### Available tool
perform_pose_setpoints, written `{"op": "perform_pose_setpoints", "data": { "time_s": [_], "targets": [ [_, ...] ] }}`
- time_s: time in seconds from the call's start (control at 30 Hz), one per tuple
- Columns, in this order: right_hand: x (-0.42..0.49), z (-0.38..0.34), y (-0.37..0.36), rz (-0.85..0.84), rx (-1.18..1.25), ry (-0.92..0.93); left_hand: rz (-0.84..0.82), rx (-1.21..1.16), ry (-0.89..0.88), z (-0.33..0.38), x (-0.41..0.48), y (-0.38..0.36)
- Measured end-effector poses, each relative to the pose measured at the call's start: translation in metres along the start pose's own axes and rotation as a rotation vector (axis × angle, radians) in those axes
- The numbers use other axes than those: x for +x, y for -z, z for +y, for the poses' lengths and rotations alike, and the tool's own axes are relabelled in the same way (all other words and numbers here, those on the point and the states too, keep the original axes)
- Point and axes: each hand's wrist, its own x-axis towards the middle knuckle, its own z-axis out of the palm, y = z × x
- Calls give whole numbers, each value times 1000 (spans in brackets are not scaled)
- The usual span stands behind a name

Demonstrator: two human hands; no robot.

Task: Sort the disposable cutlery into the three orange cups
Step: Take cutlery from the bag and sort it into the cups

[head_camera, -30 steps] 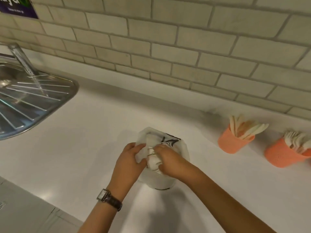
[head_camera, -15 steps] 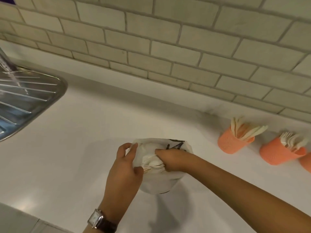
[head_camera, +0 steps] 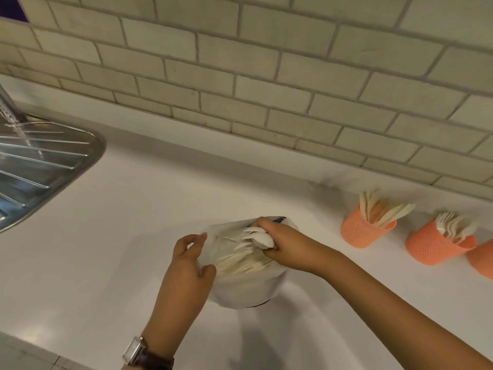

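Our right hand (head_camera: 284,243) grips spoons (head_camera: 256,237), handles running left into the bag (head_camera: 240,292) our left hand (head_camera: 184,263) pinches; the orange cups (head_camera: 360,233) lie rightward.

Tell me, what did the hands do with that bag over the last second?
The left hand slid left along the rim of the bag, pulling its mouth wider open. The right hand, gripping a bunch of white spoons, drew them toward the right side. The bag and the orange cups stayed where they were.
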Motion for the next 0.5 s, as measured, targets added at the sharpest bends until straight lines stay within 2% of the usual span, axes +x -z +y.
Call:
{"op": "perform_pose_setpoints", "data": {
  "time_s": [0.1,0.17,0.27,0.4,0.5],
  "targets": [
    [0,5,2,84,112,25,-56,-41,0,1,0,2],
    [3,4,7,164,268,27,-95,-86,8,-1,-1,4],
    [5,2,17,211,705,-38,-75,-120,34,-3,-2,5],
    [2,-4,21,307,1363,22,-70,-100,11,-1,-5,0],
    [-8,-7,25,419,1570,44,-78,-80,-22,1,-5,-4]
  ]
}}
